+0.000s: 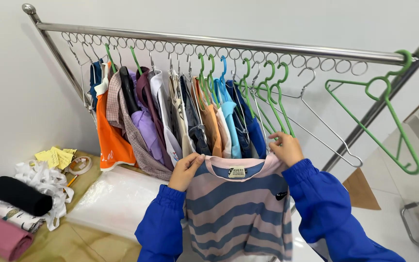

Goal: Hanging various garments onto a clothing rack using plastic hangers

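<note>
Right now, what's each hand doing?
Left hand: closed on the striped shirt at its left shoulder.
Right hand: closed on the same shirt's right shoulder, beside a green hanger.

A small white label (237, 171) sits inside the striped shirt's (238, 213) collar — yellow paper tags (54, 156) lie on the table's (81, 240) left side.

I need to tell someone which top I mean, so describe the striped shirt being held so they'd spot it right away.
Start at the metal clothes rack by the white wall. In front of its hanging clothes, the left hand and right hand hold up the striped shirt by its shoulders. Only it has pink and grey-blue bands and isn't hanging from the rail.
</note>
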